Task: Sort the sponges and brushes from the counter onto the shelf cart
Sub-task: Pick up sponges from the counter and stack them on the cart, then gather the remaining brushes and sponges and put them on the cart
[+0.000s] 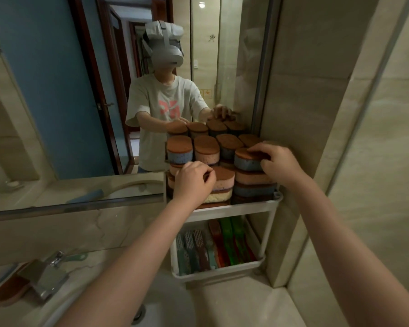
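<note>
Sink basin at 6 o'clock, nearest the lens; both bare forearms reach over it toward the white shelf cart at 1 o'clock. Right hand: grip pinching a blue-sided sponge at its brown top, the sponge resting atop the right-hand stack on the upper tier. Left hand: fingers curled against the brown top of a pink-sided sponge on the neighbouring stack; whether this grip pinches or merely touches cannot be told. Lower tier: brushes on edge, side by side. At 8 o'clock on the table, a chrome faucet beside a flat brown oval piece.
</note>
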`<control>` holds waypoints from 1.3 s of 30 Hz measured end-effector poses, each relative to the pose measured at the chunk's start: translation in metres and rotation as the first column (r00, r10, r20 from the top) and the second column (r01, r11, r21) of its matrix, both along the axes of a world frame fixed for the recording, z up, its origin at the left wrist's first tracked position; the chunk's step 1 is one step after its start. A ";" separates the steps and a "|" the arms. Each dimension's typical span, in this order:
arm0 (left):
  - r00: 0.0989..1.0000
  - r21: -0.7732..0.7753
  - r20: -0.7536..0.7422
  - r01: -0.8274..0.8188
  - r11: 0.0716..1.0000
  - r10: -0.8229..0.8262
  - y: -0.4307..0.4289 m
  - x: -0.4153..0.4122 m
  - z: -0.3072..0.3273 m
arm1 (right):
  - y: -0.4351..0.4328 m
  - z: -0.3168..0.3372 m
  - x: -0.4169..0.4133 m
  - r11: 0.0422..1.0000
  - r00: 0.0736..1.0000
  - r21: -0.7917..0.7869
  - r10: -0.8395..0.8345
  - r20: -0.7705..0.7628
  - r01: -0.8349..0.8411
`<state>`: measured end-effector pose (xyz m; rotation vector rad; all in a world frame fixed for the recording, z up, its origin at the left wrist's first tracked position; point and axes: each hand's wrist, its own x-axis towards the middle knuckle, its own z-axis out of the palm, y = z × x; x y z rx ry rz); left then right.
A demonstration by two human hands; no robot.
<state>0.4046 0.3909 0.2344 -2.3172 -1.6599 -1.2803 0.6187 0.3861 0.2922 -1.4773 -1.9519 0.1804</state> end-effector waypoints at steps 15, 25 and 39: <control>0.978 0.078 0.207 0.000 0.997 -0.016 -0.017 -0.021 -0.003 | -0.029 -0.032 -0.053 0.942 0.992 0.334 -0.025 0.126 -0.019; 0.917 0.018 0.378 -0.142 0.990 0.125 -0.069 -0.158 -0.070 | -0.061 -0.079 -0.204 0.894 0.951 0.329 0.263 0.161 -0.303; 0.658 -0.477 0.237 -0.562 0.675 0.715 -0.162 -0.452 -0.179 | -0.082 -0.181 -0.484 0.798 0.828 -0.243 0.559 -0.042 -0.551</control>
